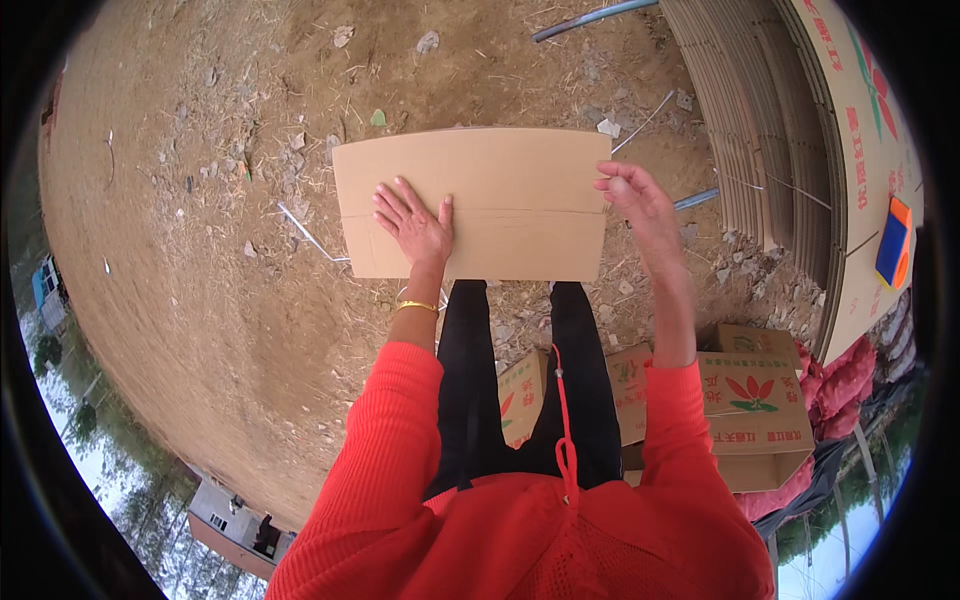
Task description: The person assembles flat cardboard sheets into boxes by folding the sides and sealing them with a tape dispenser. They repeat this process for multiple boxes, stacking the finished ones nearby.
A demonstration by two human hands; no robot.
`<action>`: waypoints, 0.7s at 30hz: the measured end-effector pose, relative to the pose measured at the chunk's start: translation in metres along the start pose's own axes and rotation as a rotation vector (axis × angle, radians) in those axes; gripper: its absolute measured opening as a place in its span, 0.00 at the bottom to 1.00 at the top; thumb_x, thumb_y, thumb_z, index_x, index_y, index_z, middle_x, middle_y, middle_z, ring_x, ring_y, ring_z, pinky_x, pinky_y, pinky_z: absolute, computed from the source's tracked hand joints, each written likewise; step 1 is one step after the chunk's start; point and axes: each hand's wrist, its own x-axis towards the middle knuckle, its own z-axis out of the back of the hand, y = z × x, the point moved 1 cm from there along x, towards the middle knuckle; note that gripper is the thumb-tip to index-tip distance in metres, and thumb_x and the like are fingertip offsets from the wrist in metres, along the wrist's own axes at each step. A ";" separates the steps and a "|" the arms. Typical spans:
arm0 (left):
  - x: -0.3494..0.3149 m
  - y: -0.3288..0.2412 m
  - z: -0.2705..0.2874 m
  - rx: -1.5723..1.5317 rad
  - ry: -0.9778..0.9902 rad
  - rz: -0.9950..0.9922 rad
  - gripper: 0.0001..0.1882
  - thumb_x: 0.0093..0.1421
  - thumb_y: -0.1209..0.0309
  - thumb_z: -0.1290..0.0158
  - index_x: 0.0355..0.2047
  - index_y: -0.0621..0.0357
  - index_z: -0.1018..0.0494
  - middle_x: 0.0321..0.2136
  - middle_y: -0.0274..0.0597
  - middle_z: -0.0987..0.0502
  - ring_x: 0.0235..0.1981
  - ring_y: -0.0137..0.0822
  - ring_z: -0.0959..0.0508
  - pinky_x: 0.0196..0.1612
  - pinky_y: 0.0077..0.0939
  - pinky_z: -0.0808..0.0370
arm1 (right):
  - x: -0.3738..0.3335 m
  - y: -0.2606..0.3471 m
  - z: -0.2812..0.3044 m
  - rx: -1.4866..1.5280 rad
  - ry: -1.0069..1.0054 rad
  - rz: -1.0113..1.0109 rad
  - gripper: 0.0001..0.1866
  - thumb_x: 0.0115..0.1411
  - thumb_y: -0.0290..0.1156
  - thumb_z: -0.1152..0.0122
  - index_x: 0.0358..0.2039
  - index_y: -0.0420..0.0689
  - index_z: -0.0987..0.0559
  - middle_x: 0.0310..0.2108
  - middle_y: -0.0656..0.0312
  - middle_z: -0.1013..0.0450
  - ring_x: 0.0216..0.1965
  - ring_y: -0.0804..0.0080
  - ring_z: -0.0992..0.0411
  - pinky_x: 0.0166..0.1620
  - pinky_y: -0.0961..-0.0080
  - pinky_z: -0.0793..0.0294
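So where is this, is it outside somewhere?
Yes, probably an outdoor yard where boxes get packed. The ground is bare dirt with straw and stones, flat cardboard is stacked on the right, and made-up boxes sit nearby. Both hands hold a cardboard sheet.

Outdoor packing yard, bare dirt ground (pixel 200 300), stacked flat cartons (pixel 770 130)

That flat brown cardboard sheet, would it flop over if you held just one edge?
Probably only slightly: the cardboard sheet looks flat between the left hand and right hand. Its middle crease might fold. It looks light, so wind could catch it.
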 end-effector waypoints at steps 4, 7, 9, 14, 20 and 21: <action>0.000 -0.008 0.002 0.009 -0.007 0.002 0.49 0.59 0.39 0.61 0.67 0.63 0.60 0.66 0.66 0.64 0.68 0.59 0.67 0.67 0.53 0.70 | -0.103 0.169 0.012 0.575 0.969 1.030 0.18 0.64 0.40 0.48 0.38 0.37 0.20 0.33 0.53 0.23 0.35 0.72 0.24 0.33 0.80 0.24; 0.007 -0.010 -0.001 -0.020 -0.032 -0.014 0.49 0.59 0.38 0.60 0.67 0.63 0.60 0.66 0.67 0.64 0.68 0.59 0.67 0.67 0.53 0.70 | -0.129 0.212 0.006 0.448 1.049 1.083 0.18 0.64 0.40 0.48 0.37 0.37 0.21 0.33 0.53 0.23 0.34 0.72 0.24 0.33 0.80 0.24; 0.009 -0.008 -0.003 -0.027 -0.047 -0.023 0.49 0.59 0.38 0.60 0.67 0.63 0.60 0.66 0.67 0.64 0.68 0.60 0.67 0.67 0.53 0.70 | -0.137 0.219 0.005 0.403 1.056 1.063 0.17 0.63 0.40 0.47 0.37 0.37 0.21 0.33 0.53 0.23 0.34 0.72 0.24 0.33 0.80 0.24; 0.003 -0.005 -0.006 -0.042 -0.070 -0.040 0.49 0.59 0.37 0.62 0.67 0.62 0.60 0.66 0.68 0.64 0.68 0.61 0.65 0.66 0.54 0.68 | -0.141 0.220 0.005 0.371 1.049 1.013 0.17 0.63 0.40 0.47 0.36 0.37 0.21 0.32 0.53 0.23 0.34 0.72 0.24 0.33 0.79 0.25; 0.006 -0.006 -0.008 -0.050 -0.065 -0.037 0.49 0.59 0.38 0.61 0.67 0.62 0.60 0.66 0.67 0.65 0.68 0.60 0.67 0.67 0.52 0.70 | -0.142 0.218 0.003 0.354 1.038 0.996 0.16 0.63 0.40 0.47 0.35 0.38 0.21 0.32 0.53 0.23 0.33 0.72 0.25 0.33 0.79 0.25; 0.008 -0.007 -0.009 -0.046 -0.070 -0.040 0.49 0.59 0.37 0.61 0.67 0.61 0.60 0.66 0.67 0.65 0.68 0.60 0.67 0.67 0.52 0.70 | -0.141 0.217 0.003 0.347 1.036 0.999 0.16 0.63 0.40 0.47 0.35 0.38 0.21 0.32 0.53 0.23 0.33 0.72 0.25 0.33 0.79 0.25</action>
